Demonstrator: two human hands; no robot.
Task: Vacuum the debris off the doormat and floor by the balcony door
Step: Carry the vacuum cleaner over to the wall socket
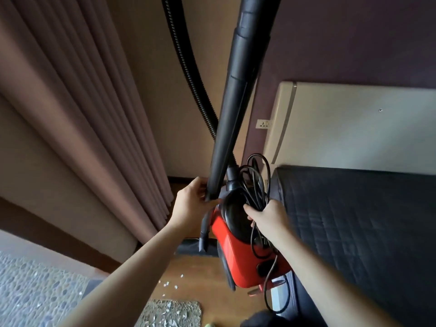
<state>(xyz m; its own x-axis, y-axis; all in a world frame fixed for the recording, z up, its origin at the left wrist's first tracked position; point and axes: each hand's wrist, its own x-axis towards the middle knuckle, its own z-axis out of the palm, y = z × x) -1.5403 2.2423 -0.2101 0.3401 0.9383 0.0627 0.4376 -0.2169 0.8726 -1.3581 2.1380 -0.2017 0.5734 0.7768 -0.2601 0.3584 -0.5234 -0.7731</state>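
Note:
A red canister vacuum point(238, 251) hangs in front of me above the wooden floor. My right hand point(265, 215) grips its black top handle together with a bundle of black power cord point(256, 178). My left hand point(192, 199) holds the lower end of the long black wand point(236, 102), which rises out of the top of the view. The ribbed black hose point(188, 67) curves down behind the wand. Below, a speckled grey doormat point(174, 312) carries pale debris, and white scraps point(173, 285) lie on the floor beside it.
Heavy mauve curtains point(77, 114) hang at the left over the balcony door side. A dark quilted mattress point(358, 227) with a cream headboard point(354, 123) fills the right. A pebbled balcony surface point(33, 291) shows at the lower left. A wall socket point(263, 124) sits beside the headboard.

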